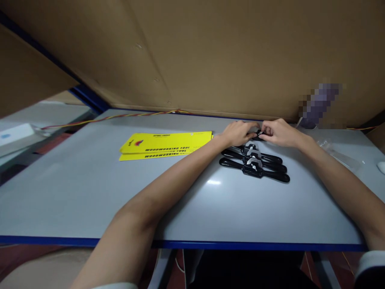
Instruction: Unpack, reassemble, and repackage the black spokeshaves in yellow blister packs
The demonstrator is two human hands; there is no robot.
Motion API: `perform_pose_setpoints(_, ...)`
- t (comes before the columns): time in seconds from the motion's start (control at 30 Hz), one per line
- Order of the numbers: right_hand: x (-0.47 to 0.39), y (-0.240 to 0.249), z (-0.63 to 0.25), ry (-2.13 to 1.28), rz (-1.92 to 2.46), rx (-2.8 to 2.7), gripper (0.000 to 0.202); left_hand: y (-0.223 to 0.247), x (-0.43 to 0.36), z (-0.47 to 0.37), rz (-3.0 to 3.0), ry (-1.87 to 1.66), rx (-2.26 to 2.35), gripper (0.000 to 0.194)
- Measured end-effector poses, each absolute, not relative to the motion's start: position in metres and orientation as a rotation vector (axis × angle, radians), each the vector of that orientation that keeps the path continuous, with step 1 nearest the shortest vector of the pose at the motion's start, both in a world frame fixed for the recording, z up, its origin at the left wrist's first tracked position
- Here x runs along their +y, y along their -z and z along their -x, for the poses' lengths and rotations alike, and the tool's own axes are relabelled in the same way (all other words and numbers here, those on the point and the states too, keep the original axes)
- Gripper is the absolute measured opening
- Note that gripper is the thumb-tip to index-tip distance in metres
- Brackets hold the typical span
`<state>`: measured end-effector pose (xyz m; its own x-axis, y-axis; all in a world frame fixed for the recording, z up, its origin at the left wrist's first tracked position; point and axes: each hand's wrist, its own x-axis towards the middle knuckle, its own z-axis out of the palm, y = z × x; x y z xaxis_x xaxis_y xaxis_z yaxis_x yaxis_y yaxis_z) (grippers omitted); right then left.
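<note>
Several black spokeshaves [252,170] with silver metal blade caps lie in a row, one behind another, on the right half of the table. At the far end of the row, both hands meet over another black spokeshave [263,137], mostly covered by my fingers. My left hand [240,133] is bent over its left part, thumb and fingertips closed on it. From the other side, my right hand [279,132] pinches near its middle with curled fingers. The small parts between the fingertips are too hidden to make out.
Yellow printed cards [168,143] lie stacked left of my left hand. Clear plastic packaging [343,157] lies beyond my right forearm, near a pixelated purple object [320,105]. A cardboard wall [216,56] closes the back, with a twisted cable [129,115] along it. The table has a blue edge [240,244].
</note>
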<state>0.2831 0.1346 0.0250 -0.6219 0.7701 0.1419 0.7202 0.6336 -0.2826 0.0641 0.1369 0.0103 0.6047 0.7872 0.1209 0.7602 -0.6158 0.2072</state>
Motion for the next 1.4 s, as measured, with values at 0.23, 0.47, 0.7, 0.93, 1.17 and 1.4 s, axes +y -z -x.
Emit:
perform_pose_setpoints(0.23, 0.123, -0.026, -0.274, -0.045, 1.347, -2.684, 0.016, -0.010, 0.141, -0.059, -2.746, -0.261, 1.220, 0.049)
perform_pose_setpoints(0.47, 0.108, -0.032, -0.258, 0.303, 1.516, -2.749, 0.032, -0.008, 0.144, -0.060, -2.734, -0.281, 1.255, 0.050)
perform_pose_setpoints(0.7, 0.098, -0.031, -0.244, 0.459, 1.676, -2.746, 0.042, -0.010, 0.142, -0.061, -2.686, -0.295, 1.273, 0.055)
perform_pose_setpoints(0.93, 0.098, -0.022, -0.234, 0.380, 1.794, -2.681, 0.043, -0.007, 0.147, -0.061, -2.640, -0.346, 1.248, 0.056)
perform_pose_setpoints(1.17, 0.084, -0.052, -0.294, 0.143, 1.789, -2.600, 0.040, -0.010, 0.147, -0.060, -2.600, -0.293, 1.210, 0.062)
perform_pose_setpoints(1.4, 0.035, -0.057, -0.422, 0.235, 2.098, -2.266, 0.048, -0.020, 0.157, -0.033, -2.702, -0.198, 1.222, 0.062)
